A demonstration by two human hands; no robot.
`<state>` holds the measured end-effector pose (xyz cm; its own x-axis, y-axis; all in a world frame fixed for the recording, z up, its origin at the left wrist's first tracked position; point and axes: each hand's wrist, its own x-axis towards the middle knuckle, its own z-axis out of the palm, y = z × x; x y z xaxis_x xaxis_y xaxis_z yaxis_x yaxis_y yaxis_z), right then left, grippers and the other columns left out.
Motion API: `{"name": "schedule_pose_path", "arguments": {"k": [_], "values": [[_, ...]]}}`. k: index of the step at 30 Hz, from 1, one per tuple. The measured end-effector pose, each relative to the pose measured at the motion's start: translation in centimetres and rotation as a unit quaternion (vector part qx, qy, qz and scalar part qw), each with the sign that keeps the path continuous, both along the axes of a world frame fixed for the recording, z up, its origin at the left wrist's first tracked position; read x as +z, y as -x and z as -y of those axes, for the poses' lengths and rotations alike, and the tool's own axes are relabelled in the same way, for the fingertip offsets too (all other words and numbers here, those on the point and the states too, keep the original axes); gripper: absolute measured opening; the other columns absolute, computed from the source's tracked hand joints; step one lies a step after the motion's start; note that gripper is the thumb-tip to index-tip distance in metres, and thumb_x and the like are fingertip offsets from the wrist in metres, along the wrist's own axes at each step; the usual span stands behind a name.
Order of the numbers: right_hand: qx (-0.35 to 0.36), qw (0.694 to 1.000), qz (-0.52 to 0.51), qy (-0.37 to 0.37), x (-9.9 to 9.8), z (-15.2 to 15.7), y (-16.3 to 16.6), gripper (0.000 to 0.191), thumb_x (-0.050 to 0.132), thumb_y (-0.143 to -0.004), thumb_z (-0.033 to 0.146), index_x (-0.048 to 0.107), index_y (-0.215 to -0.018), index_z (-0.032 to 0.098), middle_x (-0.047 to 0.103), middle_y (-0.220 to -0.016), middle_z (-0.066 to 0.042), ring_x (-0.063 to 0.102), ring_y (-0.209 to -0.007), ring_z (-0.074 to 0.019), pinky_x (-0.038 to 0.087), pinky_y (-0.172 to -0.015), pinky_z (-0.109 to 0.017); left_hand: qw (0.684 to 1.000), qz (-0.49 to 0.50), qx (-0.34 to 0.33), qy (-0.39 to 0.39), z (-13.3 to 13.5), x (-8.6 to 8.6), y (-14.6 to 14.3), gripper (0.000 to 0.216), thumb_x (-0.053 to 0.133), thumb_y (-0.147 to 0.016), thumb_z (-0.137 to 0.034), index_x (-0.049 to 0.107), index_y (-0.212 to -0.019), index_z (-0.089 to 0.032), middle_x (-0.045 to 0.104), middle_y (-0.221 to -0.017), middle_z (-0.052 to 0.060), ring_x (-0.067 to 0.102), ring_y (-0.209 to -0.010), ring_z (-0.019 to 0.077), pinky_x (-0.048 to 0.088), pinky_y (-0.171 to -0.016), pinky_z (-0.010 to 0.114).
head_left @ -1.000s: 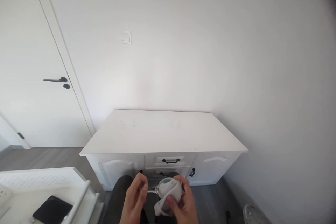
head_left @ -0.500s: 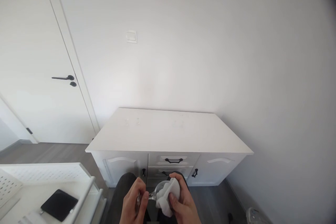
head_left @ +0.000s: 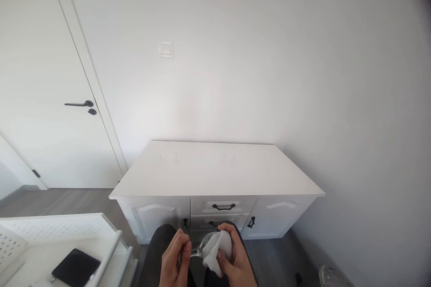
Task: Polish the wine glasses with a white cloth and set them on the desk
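A clear stemmed glass (head_left: pixel 196 252) lies sideways between my hands, low in the head view, above my lap. My left hand (head_left: pixel 175 256) grips it at the foot end of the stem, with the fingers closed. A white cloth (head_left: pixel 215 251) is bunched around and partly inside the bowl. My right hand (head_left: pixel 235 258) wraps the cloth and bowl, thumb pressed on the cloth's near side. Much of the bowl is hidden by the cloth and fingers.
Ahead stands a white cabinet (head_left: pixel 202 177) with black handles; several faint clear glass items rest on its top. A white cart (head_left: pixel 112 251) at lower left holds a black tablet-like object (head_left: pixel 76 267). A clear container (head_left: pixel 332 276) sits at lower right.
The cloth has turned and shifted slightly right around the bowl, its loose fold now hanging differently. My left hand has also moved slightly right. Both hands keep their grip.
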<state>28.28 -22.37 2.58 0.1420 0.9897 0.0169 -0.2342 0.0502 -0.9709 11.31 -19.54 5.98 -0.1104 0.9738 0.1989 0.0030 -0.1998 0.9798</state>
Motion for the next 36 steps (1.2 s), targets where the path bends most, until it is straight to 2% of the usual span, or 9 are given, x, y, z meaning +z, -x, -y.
{"name": "schedule_pose_path", "arguments": {"k": [3,5,7,10,13,19,24,31,36], "values": [[0.043,0.982,0.142,-0.117,1.5,0.2,-1.6,0.043,0.077,-0.088,0.044,0.068,-0.128,0.03,0.078,-0.103,-0.007,0.074,-0.08,-0.0261,0.059,-0.072,-0.033,0.97,0.124,-0.052,0.205,-0.8,-0.5,0.0,0.049,0.074,-0.078,-0.068,0.051,-0.077,-0.025,0.034,-0.064,-0.008,0.024,-0.048,0.0084,0.024,-0.04,0.019],[0.148,0.91,0.298,-0.246,2.5,0.2,-3.2,0.042,0.075,-0.091,0.032,0.071,-0.131,0.042,0.081,-0.116,-0.004,0.076,-0.101,-0.0301,0.058,-0.096,-0.043,0.922,0.182,-0.132,0.314,-1.4,-0.7,0.1,0.053,0.08,-0.072,-0.065,0.045,-0.074,-0.025,0.032,-0.062,-0.01,0.011,-0.046,0.0059,0.011,-0.036,0.018],[0.205,0.849,0.378,-0.306,3.0,0.1,-4.2,0.055,0.073,-0.092,0.026,0.062,-0.14,0.05,0.08,-0.122,0.0,0.072,-0.115,-0.032,0.048,-0.111,-0.051,0.919,0.169,-0.164,0.317,-1.6,-0.7,0.1,0.053,0.078,-0.073,-0.064,0.042,-0.072,-0.026,0.031,-0.059,-0.011,0.011,-0.044,0.0064,0.01,-0.035,0.019],[0.074,0.928,0.286,-0.227,2.3,-0.2,-3.7,0.048,0.071,-0.092,0.032,0.065,-0.139,0.038,0.078,-0.124,-0.008,0.075,-0.104,-0.0313,0.059,-0.093,-0.043,0.989,0.037,-0.087,0.111,-1.1,-0.1,-0.1,0.046,0.068,-0.086,-0.062,0.05,-0.07,-0.024,0.038,-0.062,-0.006,0.033,-0.049,0.0109,0.028,-0.042,0.021],[-0.028,0.996,0.058,-0.062,0.9,-0.3,-2.0,0.05,0.075,-0.088,0.045,0.06,-0.133,0.027,0.075,-0.1,-0.007,0.07,-0.073,-0.0227,0.056,-0.065,-0.031,0.99,-0.101,-0.062,-0.077,-0.6,0.3,-0.3,0.037,0.061,-0.097,-0.045,0.059,-0.068,-0.021,0.05,-0.072,0.0,0.048,-0.062,0.0152,0.036,-0.057,0.025],[-0.082,0.984,-0.157,0.004,0.7,-0.8,-1.7,0.071,0.087,-0.078,0.049,0.043,-0.131,0.031,0.069,-0.08,0.003,0.065,-0.065,-0.0197,0.051,-0.061,-0.028,0.939,-0.265,-0.218,0.019,-1.4,-0.6,-0.3,0.006,0.076,-0.084,-0.029,0.08,-0.082,-0.025,0.071,-0.073,0.005,0.059,-0.067,0.0224,0.039,-0.064,0.029],[-0.166,0.956,-0.243,-0.01,1.7,-1.9,-5.3,0.04,0.086,-0.08,0.048,0.062,-0.107,0.031,0.074,-0.1,-0.002,0.07,-0.088,-0.0216,0.056,-0.076,-0.031,0.93,-0.306,-0.203,-0.013,-1.9,-1.1,0.4,0.033,0.061,-0.098,-0.043,0.082,-0.08,-0.026,0.074,-0.071,0.008,0.064,-0.069,0.0251,0.044,-0.069,0.033],[0.02,0.984,-0.178,-0.007,0.1,-1.3,-6.0,0.037,0.085,-0.078,0.056,0.074,-0.095,0.026,0.073,-0.095,-0.006,0.067,-0.093,-0.0272,0.052,-0.083,-0.038,0.9,-0.37,-0.184,-0.139,-1.7,-0.8,1.8,0.021,0.064,-0.097,-0.035,0.081,-0.086,-0.028,0.075,-0.071,0.008,0.069,-0.068,0.0246,0.052,-0.066,0.032],[-0.031,0.978,-0.203,0.034,1.3,-1.4,-6.4,0.038,0.083,-0.078,0.057,0.076,-0.102,0.028,0.073,-0.107,-0.007,0.065,-0.102,-0.0322,0.054,-0.086,-0.043,0.894,-0.368,-0.167,-0.193,-1.6,-1.4,2.1,0.015,0.067,-0.096,-0.032,0.081,-0.093,-0.027,0.075,-0.068,0.006,0.07,-0.063,0.0223,0.056,-0.068,0.032]]}}
